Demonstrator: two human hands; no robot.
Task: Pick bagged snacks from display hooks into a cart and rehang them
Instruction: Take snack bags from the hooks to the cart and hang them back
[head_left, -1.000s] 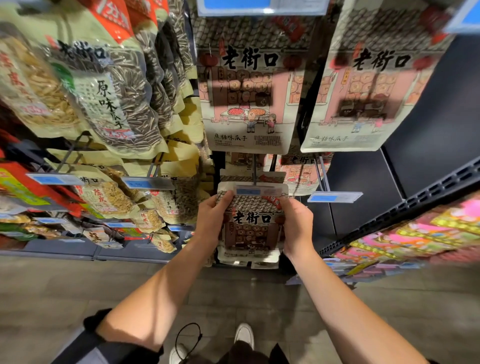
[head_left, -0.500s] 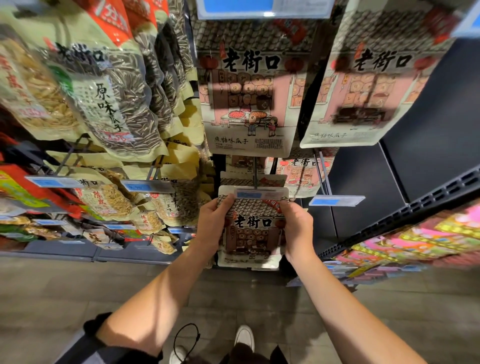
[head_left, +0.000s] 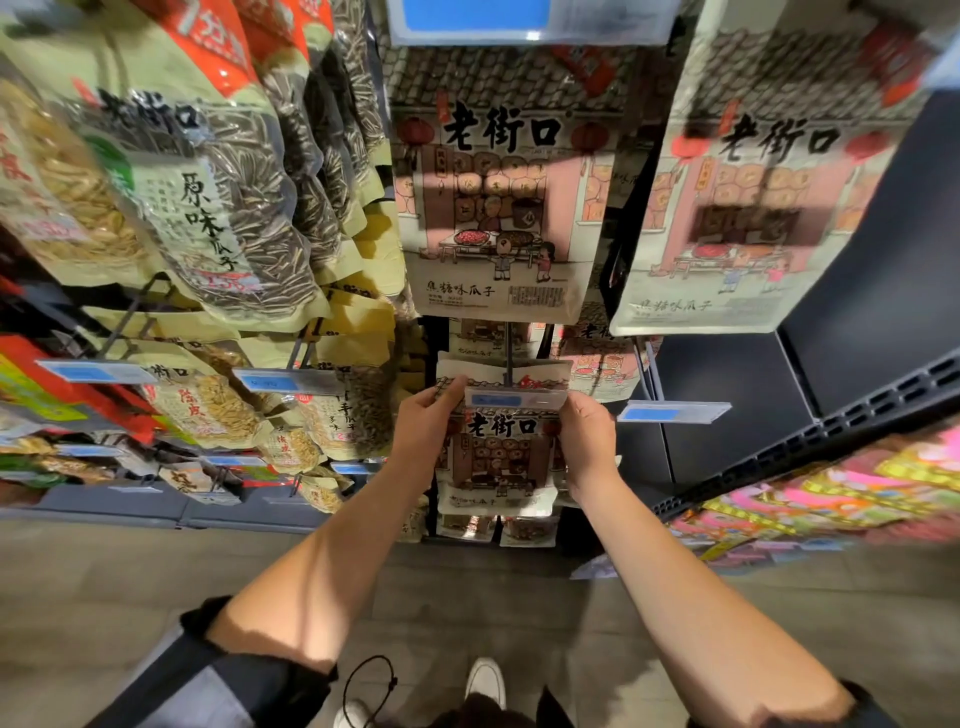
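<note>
Both hands are holding one snack bag (head_left: 501, 457) against the lower display hook (head_left: 510, 364), near the middle of the rack, just under a blue price tag (head_left: 514, 400). The left hand (head_left: 423, 434) is pinching the bag's upper left edge, thumb at the front. The right hand (head_left: 587, 441) is curling round the upper right edge in a closed grip. The bag's top strip is sitting level with the hook's tip, but the tag is hiding the hang hole, so I cannot tell whether the hook is passing through it.

The main risk, as I judge it, is the hole missing the tip: the tag is blocking the view, and letting go too soon would be dropping the bag onto the floor (head_left: 156, 571). Pulling sideways could be tearing the thin top strip. The bags hanging behind (head_left: 602, 364) and the large bag above (head_left: 498, 208) are crowding the hook, so a push could be knocking a neighbour loose. No cart is showing here.
</note>
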